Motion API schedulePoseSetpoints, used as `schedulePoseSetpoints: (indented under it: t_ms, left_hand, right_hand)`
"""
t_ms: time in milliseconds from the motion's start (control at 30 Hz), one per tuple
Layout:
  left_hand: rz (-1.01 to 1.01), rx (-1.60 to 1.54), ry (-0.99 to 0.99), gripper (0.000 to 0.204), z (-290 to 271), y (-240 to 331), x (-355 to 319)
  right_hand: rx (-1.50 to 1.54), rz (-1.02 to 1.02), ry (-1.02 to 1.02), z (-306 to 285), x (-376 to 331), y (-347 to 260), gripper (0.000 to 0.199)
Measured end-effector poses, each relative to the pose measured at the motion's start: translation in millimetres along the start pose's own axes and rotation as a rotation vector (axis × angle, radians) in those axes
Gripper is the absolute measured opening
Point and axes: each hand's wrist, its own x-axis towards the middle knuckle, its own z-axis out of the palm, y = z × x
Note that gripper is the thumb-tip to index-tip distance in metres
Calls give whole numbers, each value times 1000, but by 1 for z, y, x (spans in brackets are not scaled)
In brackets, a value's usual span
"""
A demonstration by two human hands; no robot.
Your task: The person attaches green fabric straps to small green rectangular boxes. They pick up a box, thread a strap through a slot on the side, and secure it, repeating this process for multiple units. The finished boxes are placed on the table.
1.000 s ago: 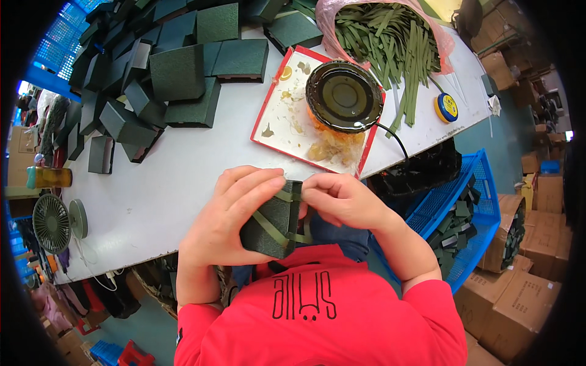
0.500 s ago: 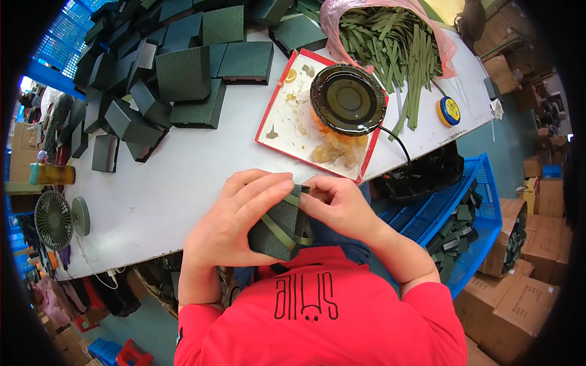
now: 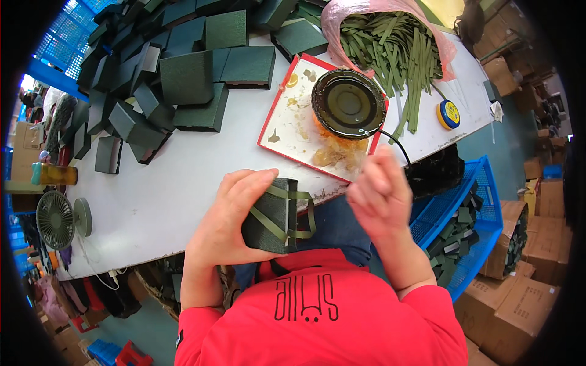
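Observation:
My left hand (image 3: 227, 213) grips a small dark green textured box (image 3: 268, 216) just past the table's front edge, in front of my red shirt. An olive ribbon (image 3: 271, 224) slants across the box's face and stands out as a loose loop on its right side. My right hand (image 3: 383, 192) is off the box, raised to its right near the round pot of dark glossy liquid (image 3: 353, 102). Motion smears its curled fingers, so whether anything is between them cannot be made out. The pot sits on a stained white board with a red rim (image 3: 276, 122).
Many dark green boxes (image 3: 186, 79) are piled at the far left. Olive ribbon strips (image 3: 390, 46) spill from a pink bag (image 3: 334, 36). A blue-and-yellow round tape measure (image 3: 448, 114), a small fan (image 3: 55, 219) and a blue crate (image 3: 488, 183) of green pieces stand around. A black cord (image 3: 397, 141) leaves the pot.
My right hand has let go of the box's right side and moved right and up toward the pot. The box has turned slightly in my left hand, and the ribbon loop now shows.

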Motion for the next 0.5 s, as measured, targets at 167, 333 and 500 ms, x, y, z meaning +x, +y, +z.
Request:
schedulePoseSetpoints:
  t_ms: [167, 333, 500]
  left_hand:
    - [21, -111, 125, 118, -5, -12, -14]
    - [85, -19, 129, 132, -11, -12, -13]
    - [113, 79, 153, 124, -9, -11, -9]
  right_hand:
    - [69, -235, -572, 36, -14, -53, 42]
    - [-1198, -162, -112, 30, -21, -20, 20]
    - [-1461, 193, -245, 31, -23, 27, 25]
